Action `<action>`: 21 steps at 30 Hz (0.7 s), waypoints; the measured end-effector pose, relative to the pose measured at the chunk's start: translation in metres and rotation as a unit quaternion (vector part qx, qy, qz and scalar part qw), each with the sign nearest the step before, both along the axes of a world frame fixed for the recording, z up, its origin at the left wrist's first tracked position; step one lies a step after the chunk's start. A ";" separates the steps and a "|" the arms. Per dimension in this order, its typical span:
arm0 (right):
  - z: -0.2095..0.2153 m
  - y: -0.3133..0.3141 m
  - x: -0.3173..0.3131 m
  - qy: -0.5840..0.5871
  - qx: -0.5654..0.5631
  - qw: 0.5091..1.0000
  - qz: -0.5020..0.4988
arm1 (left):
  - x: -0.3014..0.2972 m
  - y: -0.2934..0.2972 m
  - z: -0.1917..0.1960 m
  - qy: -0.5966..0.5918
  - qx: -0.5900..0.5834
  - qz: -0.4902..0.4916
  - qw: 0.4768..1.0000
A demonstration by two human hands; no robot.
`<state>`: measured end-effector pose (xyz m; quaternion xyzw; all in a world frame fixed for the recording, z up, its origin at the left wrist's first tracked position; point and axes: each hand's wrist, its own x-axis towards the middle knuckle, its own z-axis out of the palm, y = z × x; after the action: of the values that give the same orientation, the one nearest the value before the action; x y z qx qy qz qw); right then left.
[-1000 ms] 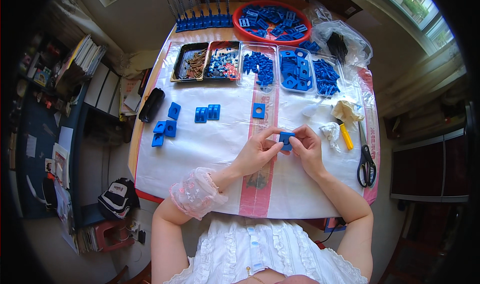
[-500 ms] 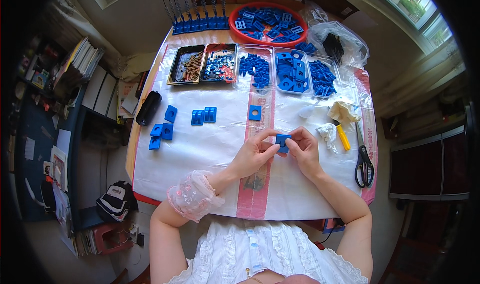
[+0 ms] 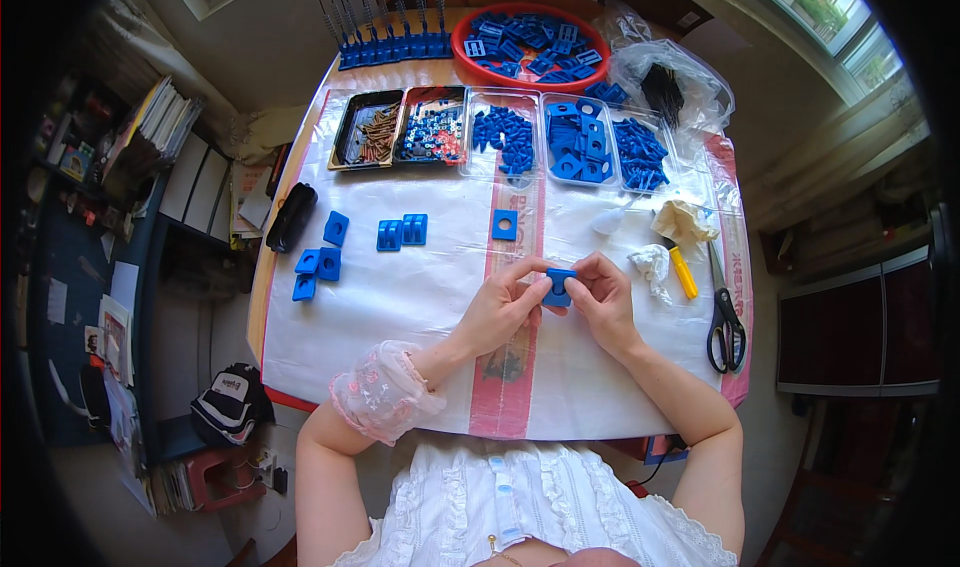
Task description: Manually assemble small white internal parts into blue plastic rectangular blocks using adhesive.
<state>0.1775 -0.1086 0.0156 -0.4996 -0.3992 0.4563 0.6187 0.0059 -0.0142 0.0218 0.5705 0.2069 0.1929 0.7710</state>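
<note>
Between both hands is a small blue plastic square piece (image 3: 558, 289), pinched above the table's middle. My left hand (image 3: 512, 305) grips its left side with thumb and fingers, closed. From the other side my right hand (image 3: 603, 302) holds it with the thumb on its face, also closed. Fingertips hide part of the piece. Just beyond lies a single blue square plate with a round hole (image 3: 505, 225). Two blue ridged pieces (image 3: 402, 232) sit together further left, and several blue holed squares (image 3: 322, 259) form a loose group at the left.
Trays of screws (image 3: 378, 132), nuts (image 3: 432, 127) and blue parts (image 3: 580, 157) line the back. Behind them stand a red basin (image 3: 462, 65) of blue pieces and a row of upright spring rods (image 3: 395, 49). Scissors (image 3: 725, 332) and a yellow-handled tool (image 3: 684, 273) lie right; a black case (image 3: 292, 217) left.
Both hands keep hold of the blue piece. The left thumb has shifted slightly upward along it, and the whole view has drifted a little.
</note>
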 end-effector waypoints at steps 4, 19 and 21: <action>0.001 0.000 -0.001 0.003 0.006 1.000 0.004 | 0.000 0.001 0.002 0.006 0.016 0.005 1.000; -0.001 0.000 0.000 0.001 -0.005 1.000 0.002 | 0.001 0.000 -0.003 -0.008 0.014 0.019 1.000; -0.002 0.000 0.000 0.000 -0.005 1.000 0.000 | 0.001 -0.001 -0.001 -0.006 0.014 0.020 1.000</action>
<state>0.1777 -0.1084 0.0136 -0.5026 -0.3967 0.4585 0.6163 0.0069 -0.0150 0.0205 0.5755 0.2109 0.2145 0.7604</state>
